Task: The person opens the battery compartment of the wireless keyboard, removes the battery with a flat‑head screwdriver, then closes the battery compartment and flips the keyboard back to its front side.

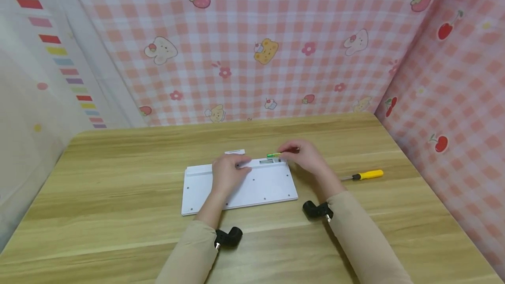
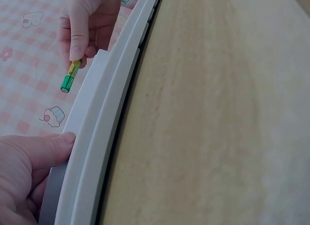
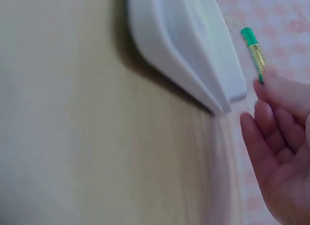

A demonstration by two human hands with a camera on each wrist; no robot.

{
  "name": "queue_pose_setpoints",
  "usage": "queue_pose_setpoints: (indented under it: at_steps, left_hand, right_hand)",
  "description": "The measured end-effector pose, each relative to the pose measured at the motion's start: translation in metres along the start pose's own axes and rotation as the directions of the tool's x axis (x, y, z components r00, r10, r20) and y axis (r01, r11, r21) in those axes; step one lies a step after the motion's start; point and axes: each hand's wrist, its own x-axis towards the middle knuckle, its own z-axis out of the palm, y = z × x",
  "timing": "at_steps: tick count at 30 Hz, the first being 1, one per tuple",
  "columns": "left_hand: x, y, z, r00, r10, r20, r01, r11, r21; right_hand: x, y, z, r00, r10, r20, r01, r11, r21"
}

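Observation:
A white keyboard (image 1: 272,186) lies face down on the table, screw holes in its underside. Near the right end of its raised far ridge is an uncovered battery compartment (image 1: 266,161). My left hand (image 1: 229,172) grips that ridge, its thumb (image 2: 53,148) on the near side and the other fingers partly hidden behind. Just above the compartment, my right hand (image 1: 304,157) pinches a green and yellow battery (image 3: 255,53) between thumb and fingertips. One green end of the battery (image 2: 69,79) sticks out towards the left hand, apart from the keyboard.
A small white cover (image 1: 234,151) lies just beyond the keyboard's far edge. To the right of my right hand is a screwdriver (image 1: 368,175) with a yellow and black handle. The wooden table (image 1: 118,240) meets checked cloth (image 1: 244,86) at the back and sides.

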Motion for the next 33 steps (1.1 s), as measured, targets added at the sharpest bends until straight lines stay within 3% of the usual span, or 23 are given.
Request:
queue_pose_setpoints:
  at_steps: [4,7,14,25,33]
  left_hand:
    - [0.0,-0.001,0.001,1.0,0.009,-0.005,-0.009,1.0,0.003]
    - [-0.001,0.0,0.001,1.0,0.011,-0.004,-0.011,1.0,0.0]
    - [0.0,-0.001,0.001,1.0,0.011,-0.001,-0.011,1.0,0.001]
    - [0.0,-0.002,0.002,1.0,0.02,-0.012,-0.02,1.0,0.005]
    - [0.0,-0.002,0.003,1.0,0.013,-0.013,-0.013,1.0,0.014]
  right_hand:
    - [0.011,0.009,-0.004,0.996,0.053,-0.066,-0.051,0.998,0.027]
    - [0.017,0.016,-0.005,0.992,0.09,-0.092,-0.092,0.995,-0.027]
    - [0.027,0.024,-0.003,0.995,-0.006,-0.101,-0.021,0.965,-0.261]
    - [0.026,0.031,-0.004,0.995,-0.057,-0.087,0.039,0.979,-0.198]
    - [0.02,0.031,-0.007,0.996,-0.03,-0.089,0.02,0.993,-0.117]
